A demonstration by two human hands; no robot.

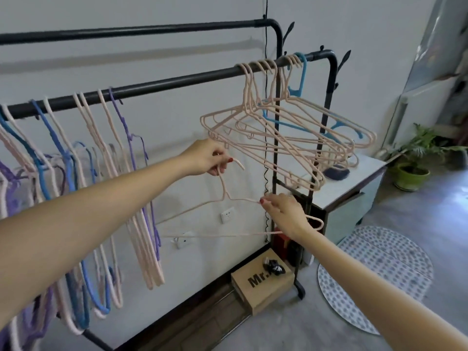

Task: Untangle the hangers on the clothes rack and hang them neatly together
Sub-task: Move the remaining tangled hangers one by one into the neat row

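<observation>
Box (pixel 263 287) marked "Mr." on floor w/ small black item on top. Dotted rug (pixel 379 279) to its right, white cabinet (pixel 354 188) behind, potted plant (pixel 415 158) beyond. Wall socket (pixel 227 214).

The cardboard box (pixel 263 287) reads "Mr." in black.

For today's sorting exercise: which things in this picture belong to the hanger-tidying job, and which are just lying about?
Part of the job:
- pink hanger, held by the left hand and right hand
- clothes rack
- pink and blue hangers on its right end
- mixed hangers on its left

Just lying about:
- cardboard box
- potted plant
- dotted mat
- white cabinet
</observation>
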